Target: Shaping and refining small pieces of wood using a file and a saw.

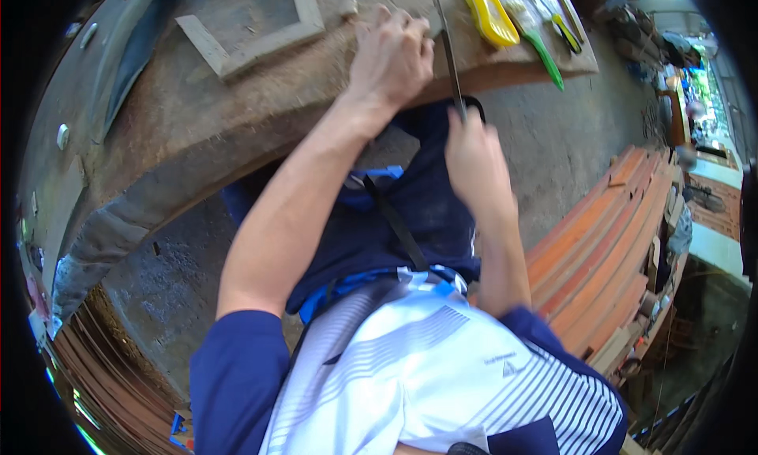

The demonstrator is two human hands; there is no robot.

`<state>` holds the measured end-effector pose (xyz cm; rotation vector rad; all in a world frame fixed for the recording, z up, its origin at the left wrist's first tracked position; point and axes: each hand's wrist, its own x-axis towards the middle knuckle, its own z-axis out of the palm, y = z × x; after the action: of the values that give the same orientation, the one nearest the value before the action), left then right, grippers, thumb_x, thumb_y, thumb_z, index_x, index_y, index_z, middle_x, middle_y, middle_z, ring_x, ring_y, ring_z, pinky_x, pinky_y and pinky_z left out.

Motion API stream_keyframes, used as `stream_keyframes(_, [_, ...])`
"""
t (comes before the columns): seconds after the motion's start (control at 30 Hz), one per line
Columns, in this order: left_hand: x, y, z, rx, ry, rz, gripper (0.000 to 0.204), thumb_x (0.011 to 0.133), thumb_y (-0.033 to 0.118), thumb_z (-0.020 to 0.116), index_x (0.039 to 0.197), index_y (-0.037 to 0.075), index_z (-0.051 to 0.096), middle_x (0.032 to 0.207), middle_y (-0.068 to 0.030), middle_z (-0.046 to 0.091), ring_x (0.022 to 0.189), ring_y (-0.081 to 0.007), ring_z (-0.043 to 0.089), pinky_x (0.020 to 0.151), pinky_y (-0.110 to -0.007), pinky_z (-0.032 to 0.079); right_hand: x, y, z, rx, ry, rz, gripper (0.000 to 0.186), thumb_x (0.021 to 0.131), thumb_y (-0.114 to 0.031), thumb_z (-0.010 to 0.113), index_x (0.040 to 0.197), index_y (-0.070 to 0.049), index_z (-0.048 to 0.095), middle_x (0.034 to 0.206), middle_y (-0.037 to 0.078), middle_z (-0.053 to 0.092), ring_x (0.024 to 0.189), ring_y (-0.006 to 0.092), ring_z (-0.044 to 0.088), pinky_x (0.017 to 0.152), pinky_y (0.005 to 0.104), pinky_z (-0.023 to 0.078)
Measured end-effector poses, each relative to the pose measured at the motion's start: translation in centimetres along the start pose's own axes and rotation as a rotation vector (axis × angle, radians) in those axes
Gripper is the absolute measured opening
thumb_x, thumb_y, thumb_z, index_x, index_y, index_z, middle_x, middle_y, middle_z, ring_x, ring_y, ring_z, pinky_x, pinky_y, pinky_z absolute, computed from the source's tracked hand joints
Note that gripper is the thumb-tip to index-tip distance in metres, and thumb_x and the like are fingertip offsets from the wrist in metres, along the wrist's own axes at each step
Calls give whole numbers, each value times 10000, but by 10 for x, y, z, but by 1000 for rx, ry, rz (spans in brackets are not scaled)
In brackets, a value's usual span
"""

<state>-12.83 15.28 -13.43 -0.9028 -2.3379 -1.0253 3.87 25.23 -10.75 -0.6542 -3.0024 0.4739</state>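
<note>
My left hand (391, 56) is curled over a pale wooden piece (430, 32) at the bench edge, which its fingers mostly hide. Just right of those fingers, a long, thin dark saw blade (448, 52) crosses the edge. My right hand (474, 151), blurred, grips the blade's handle end below the bench top. An angled wooden frame (221, 52) lies on the worktop (166, 115) to the left, and a small wooden bit (349, 6) is behind my left hand.
A yellow tray (491, 14), a green-handled tool (545, 60) and a yellow-and-black tool (564, 32) lie at the bench's right. Reddish planks (584, 257) are stacked at lower right, more boards (118, 376) at lower left. Concrete floor (553, 123) shows beside my legs.
</note>
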Motion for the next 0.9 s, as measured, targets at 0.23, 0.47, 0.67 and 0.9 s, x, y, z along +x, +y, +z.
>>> stream_keyframes(0.23, [0, 0, 11, -46, 32, -21, 246, 874, 176, 723, 1085, 62, 781, 1054, -111, 736, 1065, -355, 607, 957, -459, 475, 70, -16, -6, 56, -7, 66, 351, 1085, -271, 482, 1026, 40, 633, 935, 387, 674, 957, 562, 661, 831, 600, 551])
stream_keyframes(0.47, [2, 6, 6, -107, 23, 23, 249, 873, 172, 726, 1088, 62, 786, 1048, -93, 740, 1060, -335, 601, 940, -467, 465, 77, 1, -6, -28, -17, -160, 313, 1070, -208, 477, 1010, 51, 641, 947, 305, 709, 903, 507, 694, 790, 563, 571])
stream_keyframes(0.67, [-5, 6, 1, -28, 13, -10, 247, 895, 191, 706, 1085, 55, 786, 1036, -125, 741, 1067, -354, 613, 916, -488, 484, -22, -8, -21, 113, -119, 147, 269, 1056, -215, 513, 1053, 32, 621, 948, 307, 686, 902, 522, 678, 802, 558, 578])
stream_keyframes(0.9, [-7, 1, -2, 11, -8, 22, 232, 884, 207, 710, 1052, 67, 788, 1061, -123, 739, 1093, -347, 619, 902, -516, 469, 10, -10, -9, 100, 37, 104, 246, 1047, -205, 518, 1051, 22, 616, 922, 319, 698, 914, 505, 701, 817, 560, 584])
